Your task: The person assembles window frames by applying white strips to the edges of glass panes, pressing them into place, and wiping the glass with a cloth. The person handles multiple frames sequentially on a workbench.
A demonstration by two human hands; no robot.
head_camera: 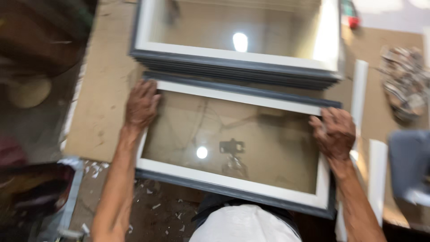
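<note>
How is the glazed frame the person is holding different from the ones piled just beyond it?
The near frame lies alone on the cardboard sheet, while the far frames sit in a stack of several. The near frame has the left hand and right hand on its side rails; no hand touches the stack. The near frame is seen whole, the stack is cut off at the top edge. Both have white inner borders, dark grey outer edges and reflective glass.

Light comes from overhead and shows as two round glare spots, one on the near glazed frame [233, 148] and one on the far frame [237, 38], whose right side is washed out white. The whole picture is soft with motion blur, strongest at the right edge, where the pile of scraps [405, 80] smears. The left side lies dim and shadowed.
</note>
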